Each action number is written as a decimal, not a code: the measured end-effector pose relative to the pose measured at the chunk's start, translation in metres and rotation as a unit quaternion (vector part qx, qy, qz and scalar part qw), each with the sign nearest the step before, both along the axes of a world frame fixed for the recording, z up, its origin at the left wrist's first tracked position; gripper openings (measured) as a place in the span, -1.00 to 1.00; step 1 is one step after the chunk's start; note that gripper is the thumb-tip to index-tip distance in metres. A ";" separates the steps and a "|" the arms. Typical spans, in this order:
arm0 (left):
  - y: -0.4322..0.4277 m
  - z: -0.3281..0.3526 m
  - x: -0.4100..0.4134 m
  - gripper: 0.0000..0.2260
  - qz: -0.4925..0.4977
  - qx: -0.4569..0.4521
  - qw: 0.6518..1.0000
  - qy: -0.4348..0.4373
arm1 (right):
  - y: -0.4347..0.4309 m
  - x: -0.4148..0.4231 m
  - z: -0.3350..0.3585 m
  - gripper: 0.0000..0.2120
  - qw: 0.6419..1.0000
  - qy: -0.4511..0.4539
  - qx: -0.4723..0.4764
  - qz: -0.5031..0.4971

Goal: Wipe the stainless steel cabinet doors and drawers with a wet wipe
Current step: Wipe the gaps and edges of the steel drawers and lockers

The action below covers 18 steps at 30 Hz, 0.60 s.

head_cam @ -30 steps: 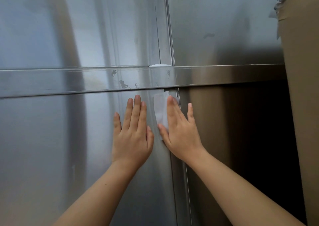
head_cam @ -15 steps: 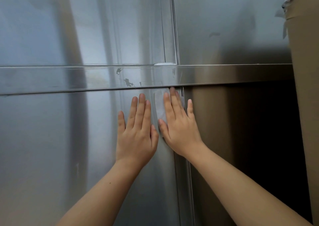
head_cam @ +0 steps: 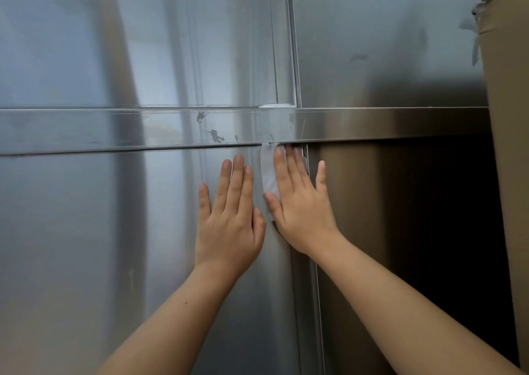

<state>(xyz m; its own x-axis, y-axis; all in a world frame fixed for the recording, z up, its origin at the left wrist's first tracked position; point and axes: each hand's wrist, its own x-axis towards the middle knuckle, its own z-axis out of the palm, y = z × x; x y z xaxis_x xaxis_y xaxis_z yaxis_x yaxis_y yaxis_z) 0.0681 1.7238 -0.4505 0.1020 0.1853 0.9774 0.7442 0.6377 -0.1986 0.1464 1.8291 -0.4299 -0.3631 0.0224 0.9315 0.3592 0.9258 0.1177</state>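
My right hand (head_cam: 300, 205) lies flat below the horizontal rail (head_cam: 114, 129), fingers straight, gripping nothing and pressing the wet wipe (head_cam: 269, 174) against the steel. Its fingertips reach the rail's lower edge. The wipe, a pale folded rectangle, shows along the hand's left side from the thumb up to the rail. My left hand (head_cam: 229, 225) is also open, spread flat on the lower left door (head_cam: 86, 245) beneath the rail and just beside the right. I cannot tell whether the two thumbs touch.

The wipe sits at that door's top right corner, directly under the rail and against the vertical seam (head_cam: 310, 288) that drops from it. Across the seam, the lower right door (head_cam: 400, 217) lies in deep shadow. On the rail, just left of the wipe, are dark scuff marks (head_cam: 215, 137). Above the rail rise two upper doors (head_cam: 143, 45), and a brown cardboard column (head_cam: 509, 174) crosses its right end.

I judge the step in hand to be wiping the lower left door, with the stroke at its highest reach. The next move calls for even, flat pressure to draw the wipe down or along beneath the rail. The left hand should brace, and the wipe must stay under the palm so it does not bunch at the seam. The scuffed rail looks likely to need firmer rubbing.
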 end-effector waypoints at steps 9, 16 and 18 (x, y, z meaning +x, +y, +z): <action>0.001 0.000 -0.001 -0.48 -0.001 0.001 1.000 0.000 | 0.002 0.001 0.003 -0.44 0.999 0.025 0.022 -0.020; 0.000 0.000 -0.001 -0.48 0.004 0.000 1.000 0.005 | -0.002 0.004 -0.028 -0.44 1.000 0.028 0.004 0.014; 0.000 0.000 0.000 -0.48 0.004 0.000 1.000 0.005 | -0.001 0.004 -0.028 -0.44 1.000 0.021 0.011 0.001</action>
<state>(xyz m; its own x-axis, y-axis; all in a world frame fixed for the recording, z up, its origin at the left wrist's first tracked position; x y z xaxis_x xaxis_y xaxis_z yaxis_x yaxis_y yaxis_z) 0.0677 1.7242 -0.4501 0.1099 0.1854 0.9765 0.7370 0.6439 -0.2053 0.1509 1.8281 -0.4580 -0.3227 0.0012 0.9465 0.3621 0.9241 0.1223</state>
